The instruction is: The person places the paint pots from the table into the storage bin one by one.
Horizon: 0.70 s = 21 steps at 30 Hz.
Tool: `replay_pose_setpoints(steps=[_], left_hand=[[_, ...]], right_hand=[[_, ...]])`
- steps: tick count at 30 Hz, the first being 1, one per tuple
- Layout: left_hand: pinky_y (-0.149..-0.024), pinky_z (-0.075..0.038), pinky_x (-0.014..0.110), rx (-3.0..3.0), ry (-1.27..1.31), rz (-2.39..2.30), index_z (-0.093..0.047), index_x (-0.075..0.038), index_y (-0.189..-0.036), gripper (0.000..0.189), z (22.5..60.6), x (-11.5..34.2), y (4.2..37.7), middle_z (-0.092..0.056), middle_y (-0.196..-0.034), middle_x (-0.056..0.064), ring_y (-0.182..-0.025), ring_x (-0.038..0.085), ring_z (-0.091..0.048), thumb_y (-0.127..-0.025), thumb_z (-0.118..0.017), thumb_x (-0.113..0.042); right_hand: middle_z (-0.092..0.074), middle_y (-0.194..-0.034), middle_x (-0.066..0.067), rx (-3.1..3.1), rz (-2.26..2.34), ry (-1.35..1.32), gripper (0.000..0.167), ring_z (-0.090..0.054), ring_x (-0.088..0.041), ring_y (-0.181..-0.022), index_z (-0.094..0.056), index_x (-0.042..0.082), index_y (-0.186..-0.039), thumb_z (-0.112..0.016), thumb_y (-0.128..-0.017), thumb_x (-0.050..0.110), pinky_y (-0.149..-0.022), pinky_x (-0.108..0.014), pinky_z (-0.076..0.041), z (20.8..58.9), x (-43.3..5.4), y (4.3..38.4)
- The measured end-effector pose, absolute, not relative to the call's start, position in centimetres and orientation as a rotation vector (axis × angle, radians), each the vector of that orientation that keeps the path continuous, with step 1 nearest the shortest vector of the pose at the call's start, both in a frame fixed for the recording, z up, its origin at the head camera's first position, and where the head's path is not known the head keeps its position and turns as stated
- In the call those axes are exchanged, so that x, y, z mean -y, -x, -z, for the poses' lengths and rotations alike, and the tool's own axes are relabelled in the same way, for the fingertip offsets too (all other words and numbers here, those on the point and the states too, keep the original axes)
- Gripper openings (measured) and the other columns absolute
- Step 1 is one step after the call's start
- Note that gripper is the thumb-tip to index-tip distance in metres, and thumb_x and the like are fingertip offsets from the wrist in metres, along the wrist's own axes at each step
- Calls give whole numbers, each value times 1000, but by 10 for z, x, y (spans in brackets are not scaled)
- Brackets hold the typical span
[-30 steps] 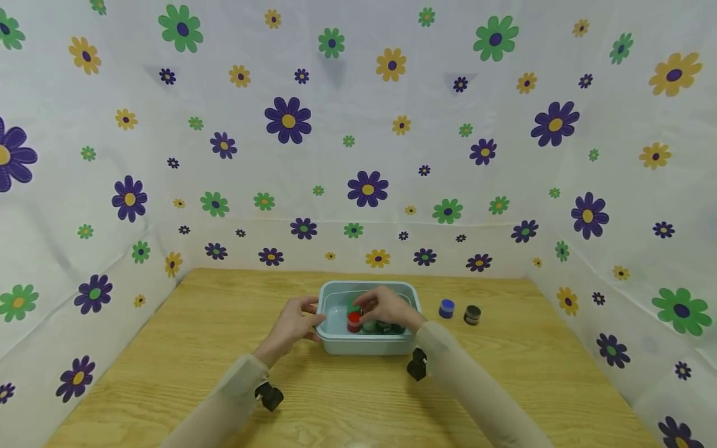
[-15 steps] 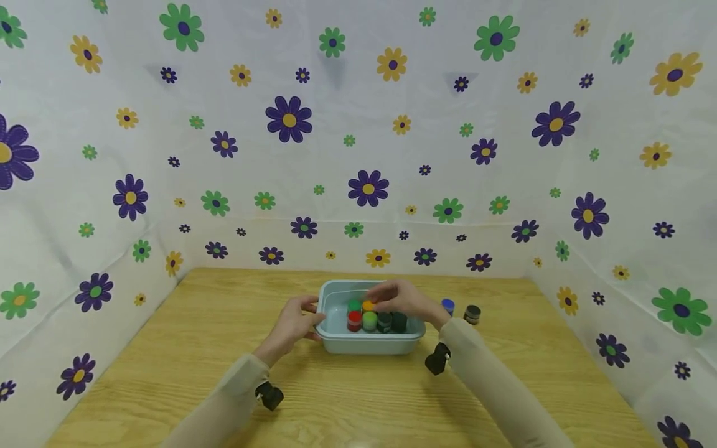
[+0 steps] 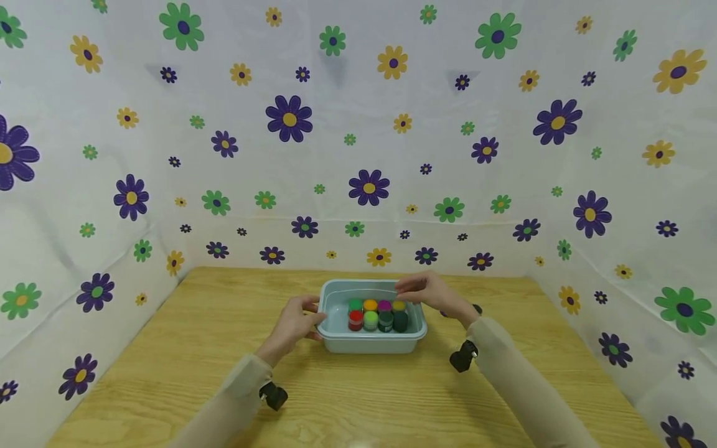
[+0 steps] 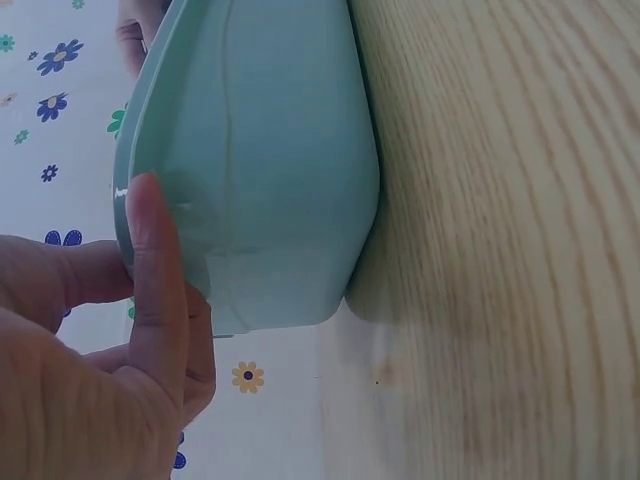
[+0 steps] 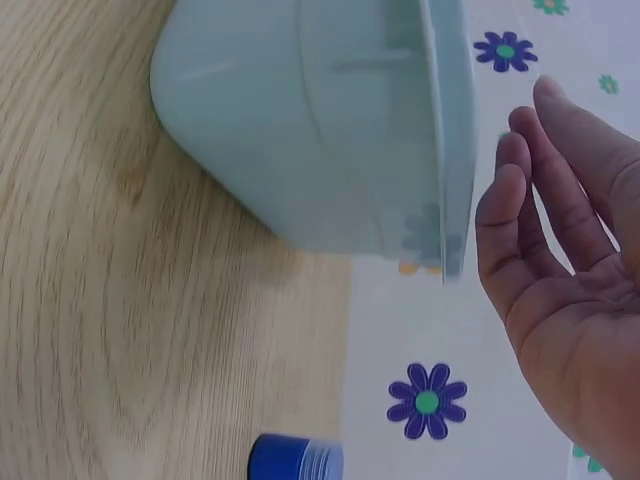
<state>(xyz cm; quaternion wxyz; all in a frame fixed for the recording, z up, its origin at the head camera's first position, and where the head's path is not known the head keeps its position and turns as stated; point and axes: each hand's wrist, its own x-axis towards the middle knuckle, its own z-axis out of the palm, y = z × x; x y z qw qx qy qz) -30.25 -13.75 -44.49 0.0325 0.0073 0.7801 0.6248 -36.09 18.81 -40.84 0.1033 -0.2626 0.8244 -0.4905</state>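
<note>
A light blue plastic tub (image 3: 372, 345) stands on the table with several small paint jars inside, in two rows. Red (image 3: 355, 321), light green and dark jars make up the near row. Behind them are a green, an orange, a magenta (image 3: 384, 306) and a yellow lid. My left hand (image 3: 297, 320) grips the tub's left rim; in the left wrist view, its fingers (image 4: 157, 270) lie against the outer wall. Over the tub's right rim hovers my right hand (image 3: 434, 295), fingers loosely bent. The right wrist view shows nothing held in it.
Right of the tub, a blue jar (image 5: 290, 458) stands on the wooden table (image 3: 347, 398). A dark jar (image 3: 477, 308) beside it is mostly hidden behind my right wrist in the head view. Flower-patterned sheets (image 3: 313, 155) enclose the table at the back and sides.
My right hand has moved from inside the tub rightward to its right rim, uncovering the jars. It now partly covers the two jars on the table. My left hand has kept its hold.
</note>
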Motion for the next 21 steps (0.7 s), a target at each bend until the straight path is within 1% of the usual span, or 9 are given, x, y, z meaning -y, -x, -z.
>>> replay_pose_setpoints(steps=[2,3,4,7,9,10,11,16,21], left_hand=[[-57,-62,37,-2396,-31,-1936,-54,5,-134,45,445,137,301,-53,-113,23,-86,37,-64,-90,-63,4],[-57,-61,37,-2398,-34,-1940,-54,5,-134,44,445,137,300,-53,-113,23,-85,37,-64,-90,-63,4],[-56,-61,37,-2397,-32,-1943,-54,5,-134,44,445,137,299,-53,-113,23,-85,37,-64,-90,-62,4],[-57,-61,36,-2399,-17,-1945,-54,5,-134,44,445,137,299,-53,-114,23,-85,36,-65,-91,-62,4],[-57,-62,36,-2402,-4,-1943,-55,4,-134,44,445,136,300,-53,-114,23,-84,35,-65,-91,-63,3],[-57,-62,36,-2402,2,-1942,-55,4,-134,44,445,136,300,-53,-114,22,-84,35,-64,-91,-63,3],[-57,-62,36,-2408,-3,-1937,-55,4,-134,44,446,136,300,-53,-114,22,-84,35,-64,-91,-63,3],[-57,-62,36,-2397,-17,-1946,-54,5,-135,44,448,136,300,-53,-113,23,-86,36,-64,-91,-62,3],[-57,-62,36,-2405,-38,-1941,-54,5,-135,44,447,137,300,-53,-114,23,-86,36,-64,-92,-61,3]], right_hand=[[-68,-115,-24,-2454,1475,741,37,-66,-38,-101,-63,-6,-124,-67,-93,13,-84,-42,-59,408,-195,360],[-69,-115,-22,-2475,1480,719,37,-67,-34,-100,-63,-5,-124,-68,-93,14,-84,-40,-58,408,-199,361],[-69,-116,-22,-2484,1493,688,37,-67,-30,-100,-63,-5,-124,-68,-93,15,-88,-42,-57,408,-203,361],[-67,-120,-20,-2512,1507,593,37,-67,-22,-104,-64,-1,-125,-68,-93,16,-94,-42,-55,409,-217,362],[-67,-121,-19,-2528,1506,564,36,-66,-23,-106,-64,1,-126,-68,-93,17,-94,-38,-55,410,-226,363],[-67,-121,-20,-2523,1512,563,36,-66,-24,-107,-64,1,-126,-68,-93,15,-96,-40,-55,410,-230,363],[-66,-122,-20,-2527,1507,567,36,-66,-25,-108,-63,0,-126,-67,-93,15,-95,-39,-55,411,-235,364],[-66,-119,-22,-2571,1422,561,34,-66,-28,-106,-63,-3,-124,-66,-94,13,-96,-45,-55,414,-250,367],[-62,-127,-25,-2637,1310,473,35,-65,-30,-109,-61,-3,-126,-65,-94,12,-97,-46,-54,419,-262,371]])
